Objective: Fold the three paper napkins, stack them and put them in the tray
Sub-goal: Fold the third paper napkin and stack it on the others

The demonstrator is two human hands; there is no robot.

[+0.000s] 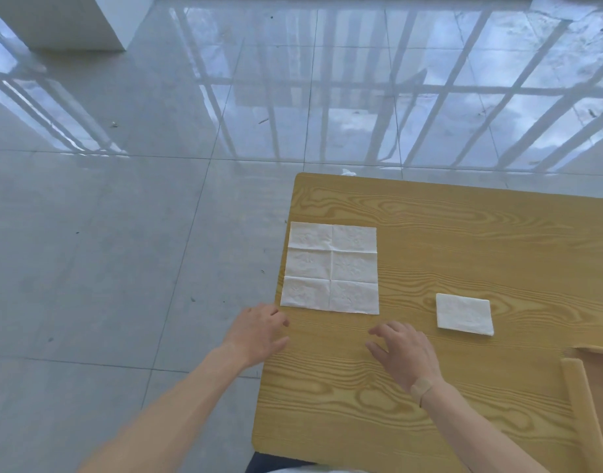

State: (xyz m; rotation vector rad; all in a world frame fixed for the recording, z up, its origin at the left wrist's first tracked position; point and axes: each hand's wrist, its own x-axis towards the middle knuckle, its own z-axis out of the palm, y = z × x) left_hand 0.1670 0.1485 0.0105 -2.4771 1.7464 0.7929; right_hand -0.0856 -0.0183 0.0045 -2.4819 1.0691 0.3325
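1. Head view, starting at the left: my left hand [259, 331] is at the left edge of the desk [429, 387], just below the near left corner of the open napkin. Its grip is loose, the fingers are relaxed, and it holds nothing.

2. Next comes the open napkin [330, 268]. It lies flat on the desk near the left edge, spread out, with fold lines that make six boxes. I think this one is not folded yet.

3. My right hand [404, 353] is below the open napkin's near right corner, close but not touching it. Its grip is wide, the fingers are spread over the desk, and it holds nothing too.

4. Further right is the folded napkin pile [463, 314], a small neat white block. I cannot tell if it is one napkin or two stacked.

5. At the far right edge I see a piece of the tray [579, 387]. No napkin shows in the part I can see.

6. What I think is done: some folding. What is left: fold the open napkin, stack them all, and put the stack in the tray.

7. My count: two hands, one open napkin, one folded pile, one tray, one desk.
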